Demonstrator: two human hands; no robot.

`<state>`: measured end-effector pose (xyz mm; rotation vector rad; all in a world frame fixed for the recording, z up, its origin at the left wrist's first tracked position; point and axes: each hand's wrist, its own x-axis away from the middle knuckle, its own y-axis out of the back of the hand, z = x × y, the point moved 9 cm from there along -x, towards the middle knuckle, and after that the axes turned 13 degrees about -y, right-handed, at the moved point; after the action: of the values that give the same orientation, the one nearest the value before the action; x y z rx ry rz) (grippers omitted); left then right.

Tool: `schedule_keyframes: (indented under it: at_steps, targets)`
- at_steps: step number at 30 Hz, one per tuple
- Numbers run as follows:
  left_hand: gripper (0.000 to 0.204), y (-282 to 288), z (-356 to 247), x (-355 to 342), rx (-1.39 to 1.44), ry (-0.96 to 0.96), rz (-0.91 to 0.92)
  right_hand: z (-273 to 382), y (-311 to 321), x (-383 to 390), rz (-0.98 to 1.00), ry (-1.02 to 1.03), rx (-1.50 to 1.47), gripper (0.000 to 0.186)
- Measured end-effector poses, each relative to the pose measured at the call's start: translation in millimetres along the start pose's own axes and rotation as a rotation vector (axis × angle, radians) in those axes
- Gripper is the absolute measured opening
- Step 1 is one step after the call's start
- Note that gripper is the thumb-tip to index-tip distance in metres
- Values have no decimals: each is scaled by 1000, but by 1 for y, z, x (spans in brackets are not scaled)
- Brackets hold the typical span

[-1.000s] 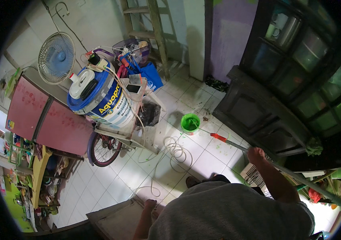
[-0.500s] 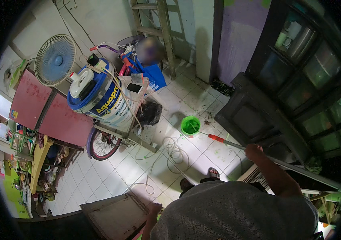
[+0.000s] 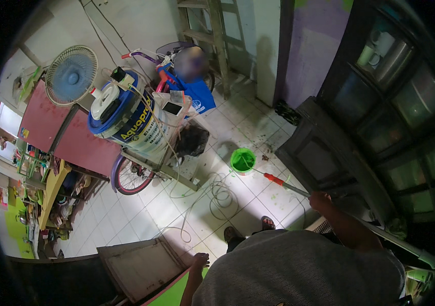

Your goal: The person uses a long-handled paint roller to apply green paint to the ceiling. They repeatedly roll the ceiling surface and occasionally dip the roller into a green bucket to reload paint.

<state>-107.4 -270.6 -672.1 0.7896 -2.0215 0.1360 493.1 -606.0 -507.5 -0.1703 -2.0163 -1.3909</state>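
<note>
My right hand is wrapped round the grey pole of a long-handled paint roller with an orange-red grip. The pole slants from the lower right toward a small green bucket on the tiled floor. Its thin front rod reaches into the bucket, where everything is coated green and the roller head is hard to make out. At lower centre, my left hand hangs at my side with nothing in it, fingers loosely apart. It is close to a pale wooden panel.
A loose cable coils on the floor before my sandalled feet. Left stand a large paint pail holding a power strip, a fan and a bicycle. A dark cabinet borders the right; a wooden ladder stands behind.
The view has shifted slightly. My right hand and the pole have moved a little down and left, with the rod still in the bucket. My left hand's fingers have loosened outward.
</note>
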Motion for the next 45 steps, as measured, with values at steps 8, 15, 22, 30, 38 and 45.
schedule_keyframes:
  at_steps: [8, 15, 22, 30, 38, 45]
  targets:
    - [25, -5, 31, 8, -41, 130, -105, -66, 5, 8, 70, -200, -244, 39]
    - [25, -21, -56, 39, -181, -122, 54, -15, 55, -12, -18, 1, 64, 30]
    - [36, -25, -68, 9, -171, -295, 40, -8, 67, -22, -56, -24, 10, 25]
    - [23, -36, 33, 11, -19, 155, -77, -11, 45, -28, -10, -4, 100, 25]
    - [23, -18, -10, 38, -254, -227, 28, -54, 39, -9, -227, -79, -39, 28]
    - [33, -44, -52, 54, -191, -42, -20, -39, 9, -27, -3, -136, -77, 29]
